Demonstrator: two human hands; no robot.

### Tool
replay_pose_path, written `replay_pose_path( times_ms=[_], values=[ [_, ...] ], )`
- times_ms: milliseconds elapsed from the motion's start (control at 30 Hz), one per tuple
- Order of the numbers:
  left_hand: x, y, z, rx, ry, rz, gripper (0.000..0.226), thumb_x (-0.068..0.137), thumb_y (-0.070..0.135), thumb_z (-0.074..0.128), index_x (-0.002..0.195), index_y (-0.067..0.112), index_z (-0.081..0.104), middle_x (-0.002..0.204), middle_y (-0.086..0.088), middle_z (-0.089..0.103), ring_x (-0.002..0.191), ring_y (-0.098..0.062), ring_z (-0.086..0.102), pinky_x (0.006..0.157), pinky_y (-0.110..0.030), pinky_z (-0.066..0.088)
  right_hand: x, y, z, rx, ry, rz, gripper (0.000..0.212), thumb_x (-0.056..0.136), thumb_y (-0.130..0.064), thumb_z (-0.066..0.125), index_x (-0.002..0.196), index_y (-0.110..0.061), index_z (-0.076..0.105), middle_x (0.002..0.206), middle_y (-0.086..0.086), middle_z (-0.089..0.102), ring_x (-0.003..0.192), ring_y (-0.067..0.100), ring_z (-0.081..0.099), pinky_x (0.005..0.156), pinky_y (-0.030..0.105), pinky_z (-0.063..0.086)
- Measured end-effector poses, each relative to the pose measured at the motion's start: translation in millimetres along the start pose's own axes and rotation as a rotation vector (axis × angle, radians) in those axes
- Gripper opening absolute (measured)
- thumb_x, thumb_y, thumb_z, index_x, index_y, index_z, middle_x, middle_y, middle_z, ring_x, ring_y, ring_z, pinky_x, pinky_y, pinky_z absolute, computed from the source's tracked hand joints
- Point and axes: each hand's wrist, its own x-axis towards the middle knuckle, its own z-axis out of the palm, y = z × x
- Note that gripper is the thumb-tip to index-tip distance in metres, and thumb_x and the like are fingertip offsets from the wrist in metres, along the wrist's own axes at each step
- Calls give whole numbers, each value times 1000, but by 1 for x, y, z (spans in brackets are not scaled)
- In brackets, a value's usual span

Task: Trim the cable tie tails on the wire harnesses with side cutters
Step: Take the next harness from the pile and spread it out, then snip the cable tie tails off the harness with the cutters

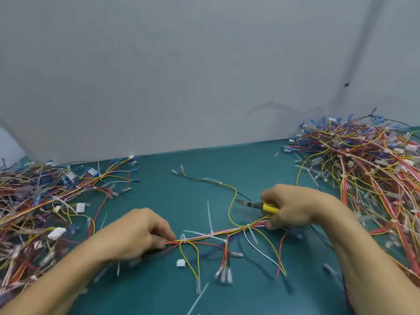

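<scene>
A wire harness (218, 235) of red, yellow, white and blue wires stretches between my two hands over the green mat. My left hand (136, 233) pinches its left end. My right hand (293, 208) holds its right end with the lower fingers and grips yellow-handled side cutters (256, 204), jaws pointing left. White cable ties wrap the bundle; one long tail (209, 218) stands up from the middle, a shorter one (252, 234) hangs near my right hand.
A big heap of harnesses (363, 169) fills the right side; another heap (41, 201) covers the left. A loose cut tie tail (200, 296) lies near the front. A grey wall (181, 76) rises behind the green mat (159, 189).
</scene>
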Motion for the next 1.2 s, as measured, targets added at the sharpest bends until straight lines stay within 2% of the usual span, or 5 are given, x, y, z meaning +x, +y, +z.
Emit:
replay_pose_path(
  times_ms=[233,433,633,967,1200],
  values=[
    [-14,7,4,264,173,126,27,85,30,69,110,40,65,110,28,55,105,7,50,96,-17,38,-9,6,-10,159,9,-10,28,76,-44,76,86,-24,61,77,-6,64,64,7,55,66,28,45],
    [-22,51,0,83,654,378,15,85,18,71,96,28,72,91,21,63,82,8,56,79,-2,34,-2,5,-3,34,9,55,30,76,-50,75,84,-27,57,78,-9,56,73,11,54,61,27,39],
    [2,101,31,136,547,694,17,85,22,67,102,22,70,103,7,64,96,-10,59,86,-23,45,-21,12,-23,182,260,29,35,83,-59,61,88,-24,60,74,-2,57,68,13,51,64,33,40],
    [55,87,84,-81,485,529,20,83,40,67,97,25,69,95,9,65,91,-9,52,83,-24,40,-34,6,14,-121,128,53,68,74,-38,61,138,-34,38,111,0,45,115,25,44,97,36,38],
    [57,87,86,-419,517,376,6,87,22,64,85,25,59,77,12,68,70,-1,57,69,-17,43,-42,17,22,-120,294,-85,39,74,-38,58,113,-33,54,100,-10,56,96,13,55,82,31,46]
  ],
)
